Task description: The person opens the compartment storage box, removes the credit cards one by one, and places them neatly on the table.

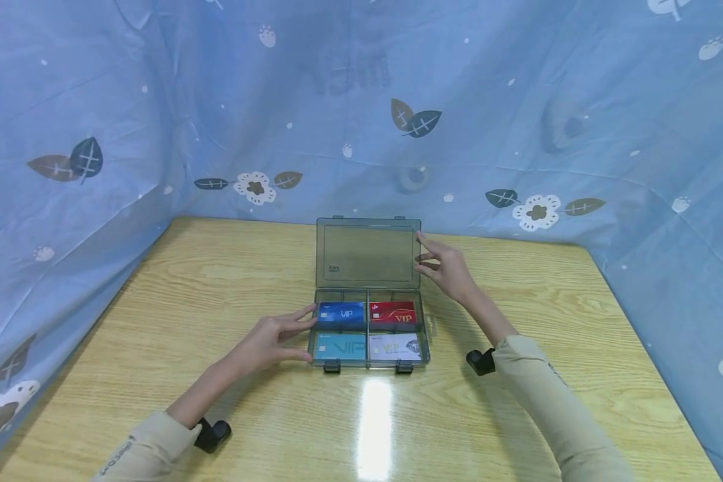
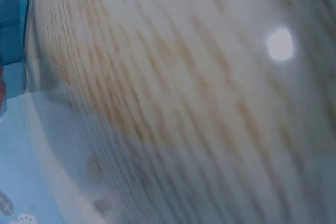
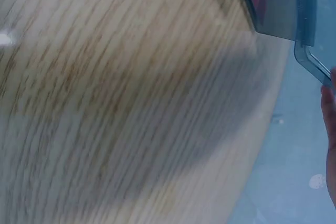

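A see-through gray box point(image 1: 367, 364) sits on the table point(image 1: 235, 261), near the back and between the two hands. Its lid point(image 1: 369, 252) is up, joined along the box's back edge; I cannot tell just how far it leans. Inside are four cards, each in its own spot: a blue card point(image 1: 341, 312) at the back left, a red card point(image 1: 393, 312) at the back right, a teal card point(image 1: 341, 347) at the front left and a white card point(image 1: 394, 347) at the front right. The right hand point(image 1: 450, 269) pinches the right side of the lid with its thumb and fingers. The left hand point(image 1: 274, 339) has its fingers and thumb spread out, and the tips rest on the left side of the box. The step now seems to be moving the lid while the box is kept from sliding. I cannot tell if the lid is going up or down. Either way, the next move seems to call for a soft, slow swing with the right hand while the left hand keeps the box still. The two black clips point(image 1: 332, 367) at the front are not hooked to the lid.
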A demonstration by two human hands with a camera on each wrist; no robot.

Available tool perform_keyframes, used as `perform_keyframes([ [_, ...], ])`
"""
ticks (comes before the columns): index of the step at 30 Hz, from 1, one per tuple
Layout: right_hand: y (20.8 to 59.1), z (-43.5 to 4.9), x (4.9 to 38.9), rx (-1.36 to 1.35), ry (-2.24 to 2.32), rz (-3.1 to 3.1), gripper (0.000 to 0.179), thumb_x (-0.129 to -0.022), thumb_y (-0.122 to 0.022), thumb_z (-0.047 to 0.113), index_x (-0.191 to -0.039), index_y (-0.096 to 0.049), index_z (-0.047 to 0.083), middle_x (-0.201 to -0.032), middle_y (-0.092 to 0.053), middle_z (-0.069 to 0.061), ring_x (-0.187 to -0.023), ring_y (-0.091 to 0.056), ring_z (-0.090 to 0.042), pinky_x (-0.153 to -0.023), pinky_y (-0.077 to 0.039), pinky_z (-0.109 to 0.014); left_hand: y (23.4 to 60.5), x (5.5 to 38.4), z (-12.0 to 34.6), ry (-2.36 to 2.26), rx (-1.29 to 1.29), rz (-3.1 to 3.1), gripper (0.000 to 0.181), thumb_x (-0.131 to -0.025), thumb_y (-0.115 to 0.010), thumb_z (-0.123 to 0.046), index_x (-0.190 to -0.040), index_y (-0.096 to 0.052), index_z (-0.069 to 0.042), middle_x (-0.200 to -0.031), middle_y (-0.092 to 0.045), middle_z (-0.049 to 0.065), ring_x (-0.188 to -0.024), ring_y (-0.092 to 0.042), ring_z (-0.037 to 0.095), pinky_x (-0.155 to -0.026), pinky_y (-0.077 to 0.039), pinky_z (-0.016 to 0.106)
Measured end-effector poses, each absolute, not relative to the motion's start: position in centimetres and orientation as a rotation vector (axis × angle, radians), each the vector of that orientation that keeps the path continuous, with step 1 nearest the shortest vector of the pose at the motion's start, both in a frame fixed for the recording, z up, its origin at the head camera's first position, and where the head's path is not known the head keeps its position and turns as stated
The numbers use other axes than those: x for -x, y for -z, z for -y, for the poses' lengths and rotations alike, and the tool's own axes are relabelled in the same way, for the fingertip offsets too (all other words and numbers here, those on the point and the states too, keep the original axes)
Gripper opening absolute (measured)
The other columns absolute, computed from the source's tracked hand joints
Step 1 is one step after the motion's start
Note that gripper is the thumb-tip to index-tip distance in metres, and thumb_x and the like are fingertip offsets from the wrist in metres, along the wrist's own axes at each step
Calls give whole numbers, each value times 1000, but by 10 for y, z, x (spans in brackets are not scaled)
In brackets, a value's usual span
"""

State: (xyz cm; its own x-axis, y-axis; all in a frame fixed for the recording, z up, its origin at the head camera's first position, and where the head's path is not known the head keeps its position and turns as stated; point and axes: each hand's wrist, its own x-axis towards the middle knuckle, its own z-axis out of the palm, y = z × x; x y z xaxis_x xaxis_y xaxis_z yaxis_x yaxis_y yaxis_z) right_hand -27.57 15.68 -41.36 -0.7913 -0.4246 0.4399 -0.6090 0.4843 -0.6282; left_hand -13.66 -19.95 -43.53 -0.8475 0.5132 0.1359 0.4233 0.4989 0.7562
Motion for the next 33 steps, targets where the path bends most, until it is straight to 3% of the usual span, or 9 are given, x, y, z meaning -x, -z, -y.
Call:
perform_keyframes([
  [17, 414, -151, 274, -722, -1160, 2862, 81, -77, -79, 4, -144, -33, -7, -142, -40, -28, -95, -67, -37, -79, -59, -38, 429, 141, 204, -1260, -737, -2584, 69, -71, -82, -28, -129, -58, 0, -148, -38, 9, -124, -51, 28, -99, -46, 37],
  [25, 410, -150, 276, -717, -1077, 2978, 80, -81, -78, 9, -145, -32, -6, -125, -57, -28, -95, -67, -35, -82, -57, -45, 428, 143, 204, -1308, -703, -2516, 68, -72, -82, -26, -129, -57, 1, -149, -36, 11, -118, -56, 25, -95, -49, 33],
  [30, 409, -151, 279, -728, -1033, 3040, 78, -82, -77, 11, -144, -33, -8, -120, -60, -29, -97, -67, -36, -82, -56, -46, 429, 144, 203, -1330, -692, -2481, 67, -73, -81, -25, -129, -57, 2, -149, -35, 13, -120, -54, 28, -96, -49, 34],
  [33, 408, -151, 281, -745, -1009, 3069, 76, -83, -76, 11, -142, -34, -10, -125, -56, -30, -97, -66, -36, -82, -57, -45, 429, 145, 202, -1328, -672, -2470, 66, -73, -81, -23, -129, -57, 2, -149, -35, 14, -121, -53, 28, -96, -49, 35],
])
